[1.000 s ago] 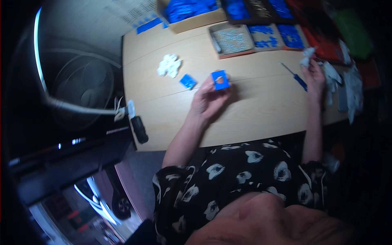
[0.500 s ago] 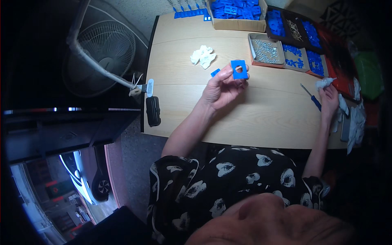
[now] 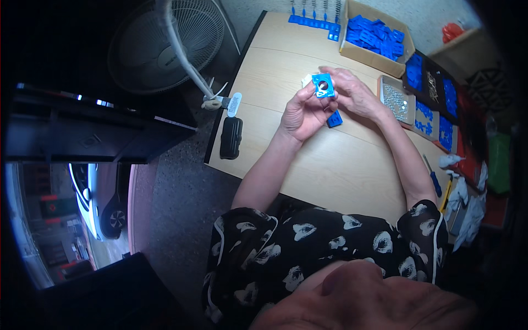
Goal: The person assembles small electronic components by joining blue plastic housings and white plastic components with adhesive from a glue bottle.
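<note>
Between the thumb and fingers of my left hand (image 3: 301, 116) is a small blue square plate (image 3: 325, 77) with a round hole, raised above the table and catching the light. Close on its right is my right hand (image 3: 357, 94), its fingers stretched out toward the left behind the plate; the fingertips are partly hidden. A crumpled white tissue (image 3: 306, 81) shows only in part behind the plate. On the tabletop, just below my hands, lies another small blue part (image 3: 334, 119).
At the back stand a cardboard box of blue parts (image 3: 375, 38) and a row of blue pieces with springs (image 3: 313, 22). Trays of small metal pieces (image 3: 395, 102) and blue bits line the right. A screwdriver (image 3: 434, 180) and white cloths (image 3: 457, 198) lie lower right; a black case (image 3: 231, 138) lies left.
My right hand has left the white cloth by the screwdriver and come left, beside the plate. My left hand still holds the plate, now tilted into the light. The whole view has shifted.
</note>
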### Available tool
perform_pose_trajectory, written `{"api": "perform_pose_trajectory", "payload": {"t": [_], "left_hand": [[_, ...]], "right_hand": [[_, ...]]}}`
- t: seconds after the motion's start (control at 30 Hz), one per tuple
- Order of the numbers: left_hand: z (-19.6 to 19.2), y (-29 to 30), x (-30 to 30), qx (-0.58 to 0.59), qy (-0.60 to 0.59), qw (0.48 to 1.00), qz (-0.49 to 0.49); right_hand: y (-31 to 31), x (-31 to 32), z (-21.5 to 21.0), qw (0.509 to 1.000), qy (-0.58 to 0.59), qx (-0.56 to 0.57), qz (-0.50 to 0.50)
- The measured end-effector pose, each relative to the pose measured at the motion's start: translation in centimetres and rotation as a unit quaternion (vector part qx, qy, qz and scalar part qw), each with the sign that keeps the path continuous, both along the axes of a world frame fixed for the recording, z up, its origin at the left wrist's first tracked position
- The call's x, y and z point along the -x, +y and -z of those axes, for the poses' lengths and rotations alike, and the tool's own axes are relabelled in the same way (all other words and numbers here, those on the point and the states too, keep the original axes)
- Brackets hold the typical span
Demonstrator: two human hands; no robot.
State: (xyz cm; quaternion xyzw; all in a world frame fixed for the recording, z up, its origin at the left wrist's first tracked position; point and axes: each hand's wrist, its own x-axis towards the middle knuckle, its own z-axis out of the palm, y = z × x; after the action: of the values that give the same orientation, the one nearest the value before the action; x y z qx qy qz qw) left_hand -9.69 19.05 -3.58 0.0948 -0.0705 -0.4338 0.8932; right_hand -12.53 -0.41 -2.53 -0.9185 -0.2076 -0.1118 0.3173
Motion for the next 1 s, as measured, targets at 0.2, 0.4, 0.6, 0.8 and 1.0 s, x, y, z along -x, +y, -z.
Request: {"api": "perform_pose_trajectory", "payload": {"t": [0.2,0.4,0.6,0.8,1.0], "left_hand": [[0.4,0.7,-0.8,0.011,0.014,1.0,-0.018],[-0.6,0.8,-0.9,0.014,0.005,0.999,-0.041],[0.0,0.8,-0.5,-0.032,-0.027,0.998,-0.048],[-0.4,0.1,0.3,-0.048,-0.05,0.996,-0.054],[-0.5,0.1,0.8,-0.065,-0.066,0.994,-0.054]], "right_hand": [[0.2,-2.4,1.5,0.998,0.055,-0.009,0.027],[1.2,4.0,-2.6,0.984,0.041,-0.068,0.159],[4.3,8.2,-5.7,0.974,-0.166,-0.135,0.067],[6.2,8.0,-5.1,0.967,-0.214,-0.124,0.054],[6.6,7.9,-5.2,0.973,-0.215,-0.03,0.079]]}}
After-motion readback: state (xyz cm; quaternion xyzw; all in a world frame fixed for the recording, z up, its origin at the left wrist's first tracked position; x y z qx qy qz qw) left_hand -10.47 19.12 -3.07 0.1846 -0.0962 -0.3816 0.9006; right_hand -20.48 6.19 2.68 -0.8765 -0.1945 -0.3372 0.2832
